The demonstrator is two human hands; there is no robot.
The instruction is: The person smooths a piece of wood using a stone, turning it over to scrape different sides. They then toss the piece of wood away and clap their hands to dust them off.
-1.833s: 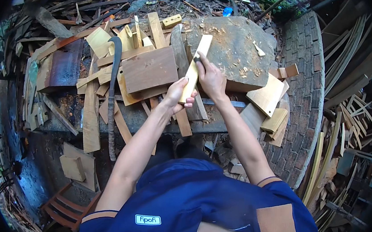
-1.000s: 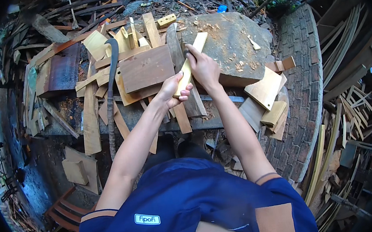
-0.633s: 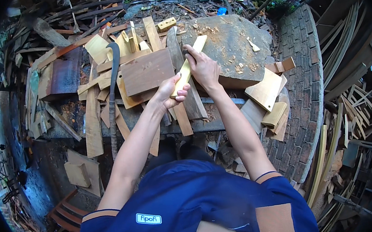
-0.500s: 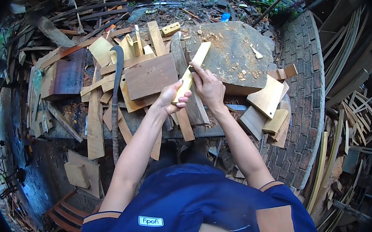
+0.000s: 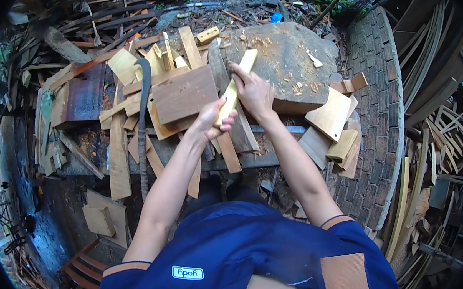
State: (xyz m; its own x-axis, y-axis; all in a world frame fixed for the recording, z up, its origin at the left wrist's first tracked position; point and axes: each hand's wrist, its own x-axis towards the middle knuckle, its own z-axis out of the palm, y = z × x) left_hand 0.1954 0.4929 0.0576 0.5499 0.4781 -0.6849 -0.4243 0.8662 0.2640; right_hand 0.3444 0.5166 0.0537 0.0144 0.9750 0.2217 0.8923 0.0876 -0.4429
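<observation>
A pale yellow strip of wood [image 5: 248, 60] slants up and away in front of me, its far end over the chopping block. My left hand [image 5: 211, 120] wraps round its near end, fingers closed. Against the strip's right side, farther along, is my right hand [image 5: 255, 93], its fingers curled in and the index finger reaching toward the strip. A small dark shape shows at those fingertips; whatever the right hand holds is mostly hidden. Just beyond my left hand lies a flat brown board [image 5: 185, 95].
The big chopping block [image 5: 290, 63] carries wood shavings. A long dark hooked tool [image 5: 141, 125] leans among loose boards on the left. Cut pieces [image 5: 330, 114] are stacked by the brick paving [image 5: 371, 86]. A metal strip [image 5: 292, 129] lies near my right forearm.
My right hand has slid a short way along the strip, away from me. The left hand keeps its hold in almost the same place.
</observation>
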